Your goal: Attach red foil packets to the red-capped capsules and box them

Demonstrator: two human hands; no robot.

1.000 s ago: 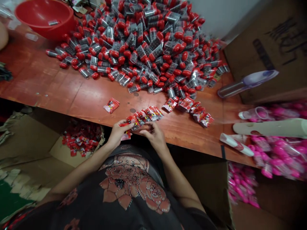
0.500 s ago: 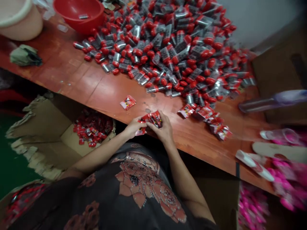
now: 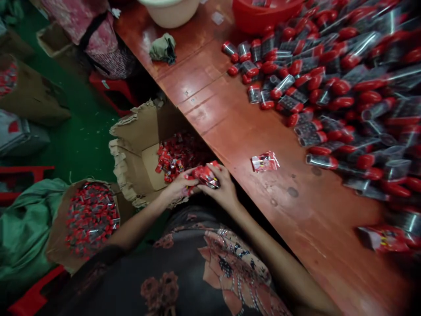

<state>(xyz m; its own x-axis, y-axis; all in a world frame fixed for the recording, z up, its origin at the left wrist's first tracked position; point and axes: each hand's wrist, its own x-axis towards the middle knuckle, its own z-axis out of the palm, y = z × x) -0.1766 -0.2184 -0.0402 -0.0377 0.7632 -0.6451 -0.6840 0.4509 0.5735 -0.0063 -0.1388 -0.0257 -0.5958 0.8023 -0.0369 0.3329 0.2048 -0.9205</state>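
Observation:
Between my two hands is a small bunch of red printed packets (image 3: pixel 208 176), held just off the table's near edge. My left hand (image 3: pixel 180 186) is closed round the packets on one side. On the other side my right hand (image 3: pixel 223 186) grips them with fingers and thumb; how many there are, I cannot tell. Beyond and to the left of the hands, an open cardboard box (image 3: pixel 130 164) holds many similar red packets. One single red packet (image 3: pixel 265 162) lies flat on the red-brown table (image 3: pixel 223 118), right of my hands.
Clear tubes with red caps (image 3: pixel 315 92) form a large pile on the table. A red bowl (image 3: pixel 259 19), a white tub (image 3: pixel 171 13) and a crumpled cloth (image 3: pixel 163 49) stand farther back. At lower left is a filled carton (image 3: pixel 59 241). A person in pink (image 3: pixel 88 30) sits behind.
The view has swung left, bringing the floor and the filled carton into sight. My hands have moved with the packets off the table edge towards the open box.

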